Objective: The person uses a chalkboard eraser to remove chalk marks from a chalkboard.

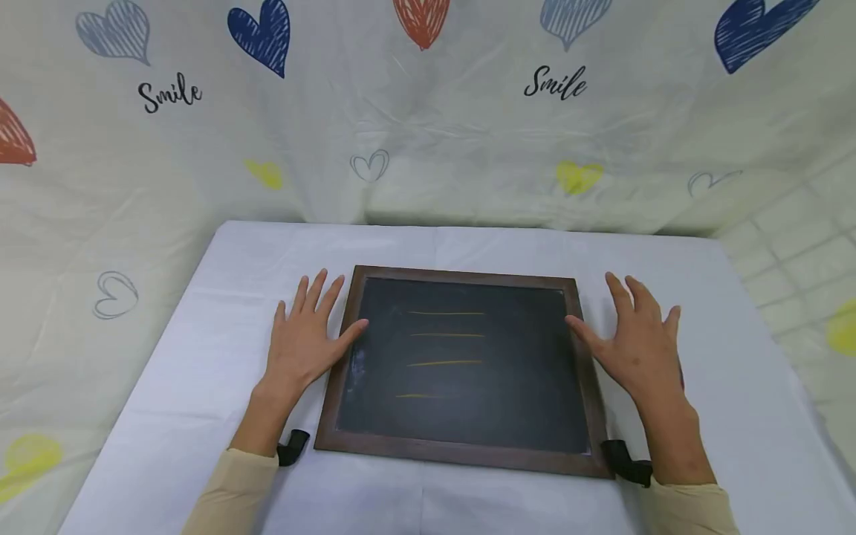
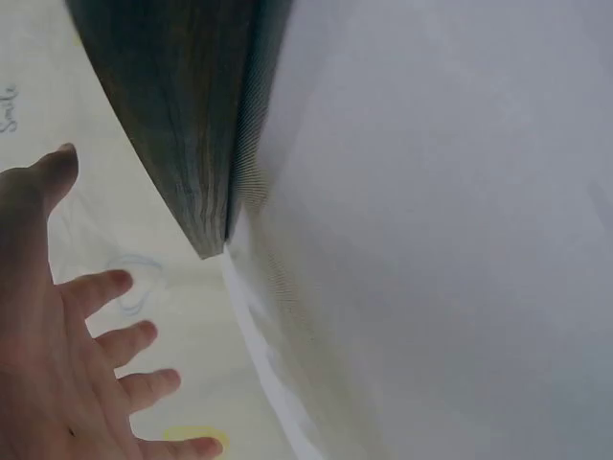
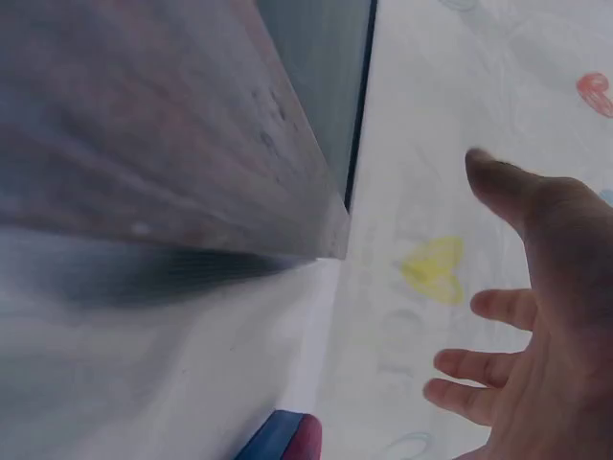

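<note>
A small chalkboard (image 1: 521, 371) with a brown wooden frame (image 1: 461, 459) lies on the white-covered table. Several short yellow lines (image 1: 445, 363) run across its dark surface. My left hand (image 1: 302, 343) is spread over the board's left edge, its thumb above the frame. In the left wrist view, space shows between that hand (image 2: 72, 355) and the frame's side (image 2: 182, 105). Over the right edge hovers my right hand (image 1: 635, 349), fingers extended and thumb above the frame. The right wrist view shows this hand (image 3: 556, 326) apart from the board's side (image 3: 163, 125). Neither hand holds anything.
A blue and dark pink block (image 3: 283, 439) lies beside the board on the right, mostly hidden by my right arm in the head view. Behind the table (image 1: 160, 416) hangs a pale cloth (image 1: 455, 134) printed with hearts. Black wrist mounts (image 1: 626, 464) stick out below both hands.
</note>
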`<control>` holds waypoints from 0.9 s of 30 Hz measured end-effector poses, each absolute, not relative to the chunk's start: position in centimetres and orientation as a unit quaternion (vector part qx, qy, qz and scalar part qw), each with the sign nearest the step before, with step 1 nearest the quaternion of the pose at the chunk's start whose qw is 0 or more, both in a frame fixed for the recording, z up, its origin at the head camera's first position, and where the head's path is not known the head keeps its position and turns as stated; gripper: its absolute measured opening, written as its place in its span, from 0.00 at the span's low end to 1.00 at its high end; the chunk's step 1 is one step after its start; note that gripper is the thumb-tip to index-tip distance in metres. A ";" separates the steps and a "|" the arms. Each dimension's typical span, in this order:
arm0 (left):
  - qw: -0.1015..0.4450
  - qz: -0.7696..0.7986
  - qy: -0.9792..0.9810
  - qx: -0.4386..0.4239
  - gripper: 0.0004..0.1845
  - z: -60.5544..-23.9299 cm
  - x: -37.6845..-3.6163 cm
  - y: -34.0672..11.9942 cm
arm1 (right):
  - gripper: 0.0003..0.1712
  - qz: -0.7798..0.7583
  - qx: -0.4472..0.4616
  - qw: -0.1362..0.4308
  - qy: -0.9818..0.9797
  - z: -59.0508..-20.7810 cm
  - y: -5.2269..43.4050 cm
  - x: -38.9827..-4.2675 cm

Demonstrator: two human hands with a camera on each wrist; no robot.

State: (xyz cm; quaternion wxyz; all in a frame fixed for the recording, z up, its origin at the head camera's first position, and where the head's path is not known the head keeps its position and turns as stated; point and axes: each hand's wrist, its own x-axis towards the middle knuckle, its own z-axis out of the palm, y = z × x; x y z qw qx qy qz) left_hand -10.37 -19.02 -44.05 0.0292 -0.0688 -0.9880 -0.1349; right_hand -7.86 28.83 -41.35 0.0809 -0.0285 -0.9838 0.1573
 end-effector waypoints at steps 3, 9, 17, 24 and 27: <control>0.036 -0.158 -0.984 -0.069 0.48 -44.1 -10.5 -19.0 | 0.52 0.187 -0.048 0.088 -0.977 -41.3 29.4 -7.5; 0.066 -0.221 -0.970 -0.076 0.36 -44.1 -10.7 -18.8 | 0.52 0.209 -0.117 0.068 -0.968 -41.1 30.8 -6.9; 0.019 -0.280 -0.958 -0.059 0.31 -44.3 -10.5 -19.0 | 0.62 0.196 -0.187 0.018 -0.962 -41.5 33.1 -5.7; 0.008 -0.302 -0.952 -0.055 0.29 -44.5 -10.1 -19.1 | 0.66 0.185 -0.212 0.001 -0.960 -42.5 34.3 -4.0; -0.001 -0.305 -0.951 -0.055 0.29 -44.4 -10.1 -19.1 | 0.69 0.181 -0.223 -0.016 -0.958 -42.7 34.6 -3.4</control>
